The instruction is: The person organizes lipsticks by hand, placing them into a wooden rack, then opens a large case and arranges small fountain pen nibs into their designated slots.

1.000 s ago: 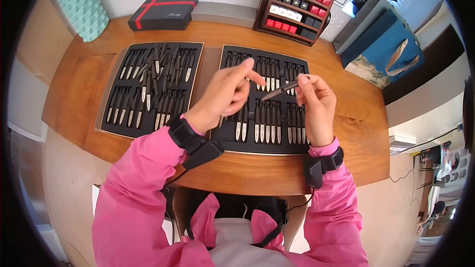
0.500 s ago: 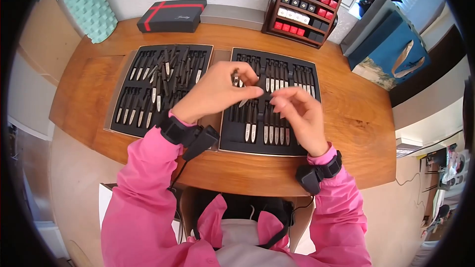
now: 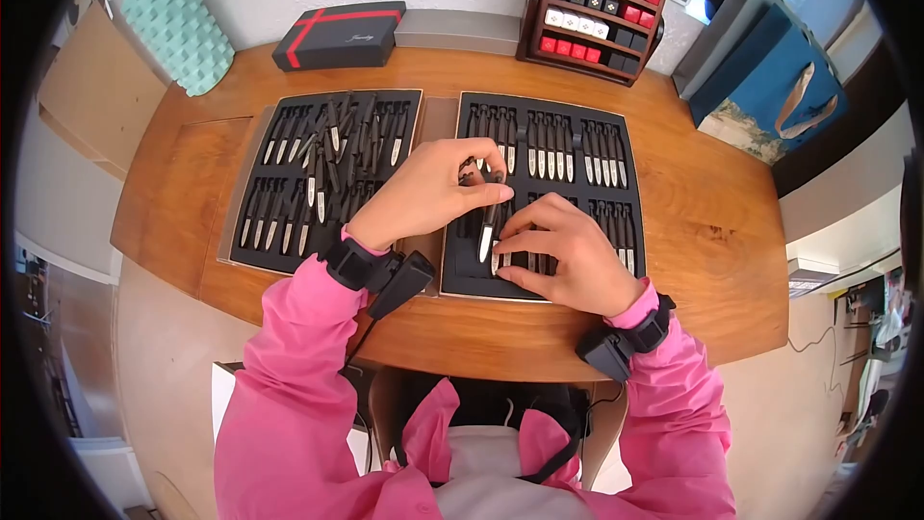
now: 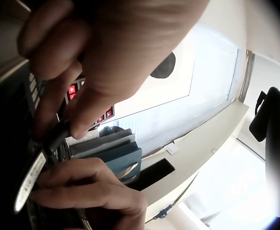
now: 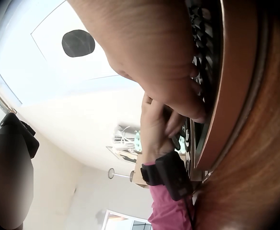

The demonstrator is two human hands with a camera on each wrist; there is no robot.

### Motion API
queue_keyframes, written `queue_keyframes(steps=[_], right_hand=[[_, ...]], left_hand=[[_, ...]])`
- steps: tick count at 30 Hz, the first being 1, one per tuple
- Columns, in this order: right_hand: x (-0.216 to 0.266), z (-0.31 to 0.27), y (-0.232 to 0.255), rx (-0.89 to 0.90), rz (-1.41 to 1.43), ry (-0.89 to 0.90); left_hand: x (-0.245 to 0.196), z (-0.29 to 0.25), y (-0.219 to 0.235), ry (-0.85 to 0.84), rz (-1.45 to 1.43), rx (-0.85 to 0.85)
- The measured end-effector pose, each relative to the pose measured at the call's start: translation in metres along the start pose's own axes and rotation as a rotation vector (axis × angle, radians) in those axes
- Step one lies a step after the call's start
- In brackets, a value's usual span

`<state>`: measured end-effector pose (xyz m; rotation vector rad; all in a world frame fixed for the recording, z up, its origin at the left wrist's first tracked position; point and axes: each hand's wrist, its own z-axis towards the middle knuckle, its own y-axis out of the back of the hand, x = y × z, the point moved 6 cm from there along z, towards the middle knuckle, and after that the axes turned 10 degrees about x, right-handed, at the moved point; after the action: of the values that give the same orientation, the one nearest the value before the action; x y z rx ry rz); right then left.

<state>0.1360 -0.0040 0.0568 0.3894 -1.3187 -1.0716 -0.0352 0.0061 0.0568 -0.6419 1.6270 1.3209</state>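
My left hand [image 3: 428,183] pinches a small knife-like piece [image 3: 487,239] between thumb and fingers, over the lower left of the right-hand tray [image 3: 467,281]. Its dark handle runs up under the fingers and its rounded silver end points down toward me. In the left wrist view, that silver end [image 4: 30,182] shows fine markings. My right hand [image 3: 570,250] is low over the same tray, bent fingertips right at the silver end of a seated piece [image 3: 496,260]; I cannot tell whether they grip it. Several similar pieces stand in the tray's slots, some hidden under both hands.
A left-hand black tray [image 3: 245,255] has slotted pieces and a loose heap of dark pieces [image 3: 332,149] on top. Behind are a black box with red ribbon [image 3: 346,34] and a wooden rack of dice [image 3: 597,19]. A blue paper bag [image 3: 760,67] stands at the right.
A piece held by the right hand one second ago left its fingers; the left hand now holds one. The right hand has come down and left to the tray's lower row.
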Motion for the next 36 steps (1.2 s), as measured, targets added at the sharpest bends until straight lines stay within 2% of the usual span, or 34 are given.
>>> queue_keyframes(steps=[3,6,9,17,27,36], right_hand=[[0.0,0.0,0.0,-0.002,-0.012,-0.009],[0.003,0.001,0.001,-0.015,-0.029,0.014],[0.01,0.002,0.0,-0.021,-0.05,0.099],[0.012,0.002,-0.006,0.082,-0.062,0.032],[0.01,0.003,-0.006,0.07,-0.026,0.007],[0.011,0.003,-0.007,0.068,-0.049,0.028]], left_hand=[[0.003,0.002,0.0,-0.089,0.068,-0.015],[0.002,0.001,0.002,-0.031,0.169,-0.027],[0.008,0.001,-0.003,-0.049,0.239,-0.039],[0.01,0.002,0.0,0.056,0.243,-0.041],[0.021,0.004,0.004,0.096,0.138,0.021],[0.015,0.008,0.002,0.118,0.218,0.017]])
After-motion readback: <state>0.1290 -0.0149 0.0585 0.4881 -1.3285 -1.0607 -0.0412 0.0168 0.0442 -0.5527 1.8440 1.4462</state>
